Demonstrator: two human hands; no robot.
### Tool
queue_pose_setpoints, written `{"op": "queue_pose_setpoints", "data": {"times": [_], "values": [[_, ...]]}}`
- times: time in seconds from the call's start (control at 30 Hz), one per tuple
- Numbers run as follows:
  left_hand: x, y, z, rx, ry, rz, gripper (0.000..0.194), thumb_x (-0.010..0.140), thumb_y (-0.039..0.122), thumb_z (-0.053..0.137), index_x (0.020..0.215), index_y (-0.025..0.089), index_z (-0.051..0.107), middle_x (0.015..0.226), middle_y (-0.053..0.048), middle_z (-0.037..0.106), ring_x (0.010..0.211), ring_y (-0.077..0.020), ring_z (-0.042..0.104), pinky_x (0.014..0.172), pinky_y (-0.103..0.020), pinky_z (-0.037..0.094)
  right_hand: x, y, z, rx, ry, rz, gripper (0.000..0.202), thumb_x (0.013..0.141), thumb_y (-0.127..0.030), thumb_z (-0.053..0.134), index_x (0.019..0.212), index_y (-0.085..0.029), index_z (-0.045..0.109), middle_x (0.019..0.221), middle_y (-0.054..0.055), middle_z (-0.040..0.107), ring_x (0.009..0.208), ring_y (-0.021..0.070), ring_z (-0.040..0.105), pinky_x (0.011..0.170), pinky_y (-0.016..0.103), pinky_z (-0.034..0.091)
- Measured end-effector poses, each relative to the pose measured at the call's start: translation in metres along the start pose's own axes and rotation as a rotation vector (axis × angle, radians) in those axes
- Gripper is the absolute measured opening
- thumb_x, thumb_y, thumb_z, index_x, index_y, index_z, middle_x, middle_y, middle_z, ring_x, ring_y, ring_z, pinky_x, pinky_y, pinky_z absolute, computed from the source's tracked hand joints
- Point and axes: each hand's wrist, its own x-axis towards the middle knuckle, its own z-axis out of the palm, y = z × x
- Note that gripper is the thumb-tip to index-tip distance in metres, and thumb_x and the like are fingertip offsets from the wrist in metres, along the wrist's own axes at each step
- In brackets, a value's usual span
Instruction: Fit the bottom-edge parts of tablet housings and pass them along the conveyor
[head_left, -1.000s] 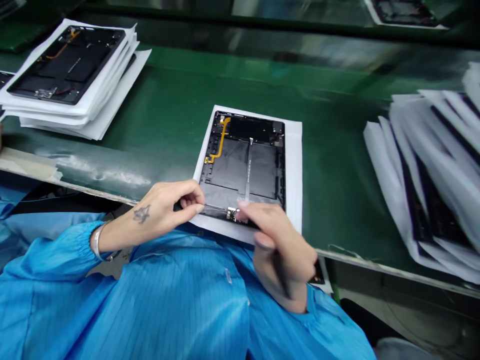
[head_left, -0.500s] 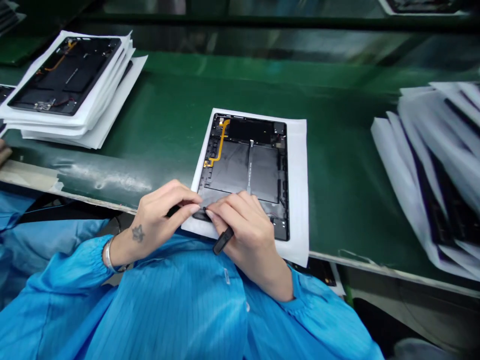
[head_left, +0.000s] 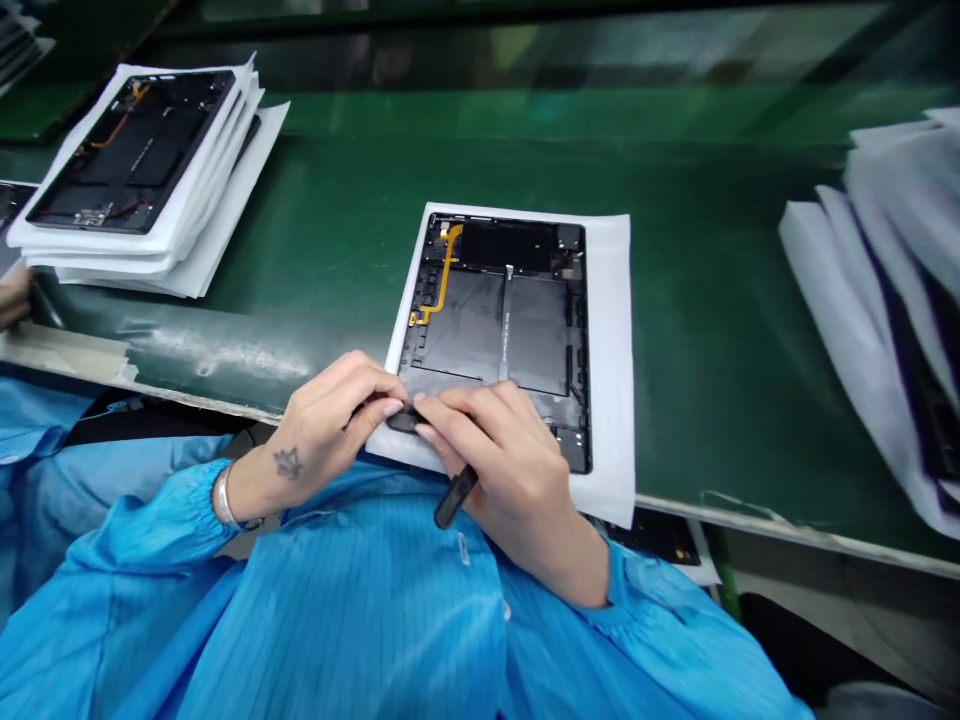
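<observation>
An open black tablet housing [head_left: 487, 330] with an orange flex cable [head_left: 444, 285] lies on a white sheet [head_left: 611, 400]. At its lower left corner, my left hand [head_left: 341, 415] pinches with thumb and forefinger; whatever is between the fingertips is too small to make out. My right hand [head_left: 502, 450] is closed beside it, its fingertips close to the left ones over the housing. A black tool handle [head_left: 455, 497] sticks out beneath the right palm, held in that hand. The tool's other end is hidden by the fingers.
On the left of the green table [head_left: 337, 230] stands a stack of white sheets [head_left: 176, 240] topped by another black housing [head_left: 135, 150]. More sheets and dark panels [head_left: 862, 330] lean at the right. Another person's hand [head_left: 13, 295] shows at the left edge.
Both hands stay at the housing's lower left corner, with the fingertips slightly closer together. The other person's hand reaches further into view. The whole view has shifted slightly.
</observation>
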Motion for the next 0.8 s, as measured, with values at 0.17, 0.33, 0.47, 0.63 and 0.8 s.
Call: {"op": "queue_pose_setpoints", "data": {"times": [0.17, 0.33, 0.47, 0.63, 0.8], "values": [[-0.008, -0.016, -0.003, 0.196, -0.15, 0.141, 0.009, 0.102, 0.015, 0.05, 0.099, 0.016, 0.059, 0.09, -0.004, 0.064, 0.082, -0.0152, 0.057, 0.076, -0.027, 0.05, -0.003, 0.003, -0.004, -0.023, -0.098, -0.113, 0.023, 0.1, -0.009, 0.045, 0.113, -0.012, 0.065, 0.102, 0.008, 0.073, 0.082, 0.0191, 0.051, 0.069, 0.035, 0.041], [-0.01, -0.016, -0.009, 0.306, -0.22, 0.223, 0.014, 0.1, 0.007, 0.047, 0.104, 0.012, 0.059, 0.093, -0.008, 0.065, 0.084, -0.0187, 0.057, 0.074, -0.031, 0.052, 0.001, 0.002, -0.004, -0.061, -0.151, -0.15, 0.033, 0.104, -0.011, 0.034, 0.113, -0.009, 0.066, 0.104, 0.009, 0.072, 0.082, 0.0205, 0.048, 0.068, 0.036, 0.039], [-0.006, -0.01, -0.013, 0.341, -0.248, 0.274, 0.017, 0.099, 0.006, 0.045, 0.106, 0.008, 0.061, 0.09, -0.01, 0.066, 0.082, -0.0194, 0.058, 0.072, -0.032, 0.054, 0.003, 0.001, -0.003, -0.11, -0.18, -0.16, 0.035, 0.104, -0.011, 0.033, 0.113, -0.008, 0.067, 0.101, 0.009, 0.071, 0.08, 0.0214, 0.045, 0.066, 0.037, 0.038], [-0.017, -0.016, -0.013, 0.256, -0.116, 0.236, 0.02, 0.098, 0.007, 0.052, 0.116, 0.008, 0.061, 0.101, -0.012, 0.068, 0.09, -0.0191, 0.062, 0.08, -0.033, 0.055, 0.004, 0.002, -0.004, -0.122, -0.215, -0.161, 0.034, 0.104, -0.014, 0.034, 0.113, -0.009, 0.067, 0.102, 0.009, 0.071, 0.081, 0.0215, 0.045, 0.067, 0.037, 0.039], [-0.031, -0.021, -0.012, 0.216, -0.088, 0.256, 0.032, 0.098, 0.008, 0.052, 0.13, 0.008, 0.058, 0.111, -0.015, 0.068, 0.104, -0.0229, 0.065, 0.087, -0.036, 0.057, 0.004, 0.002, -0.003, -0.117, -0.205, -0.196, 0.034, 0.104, -0.013, 0.034, 0.114, -0.006, 0.066, 0.101, 0.01, 0.07, 0.08, 0.0214, 0.045, 0.067, 0.037, 0.038]]}}
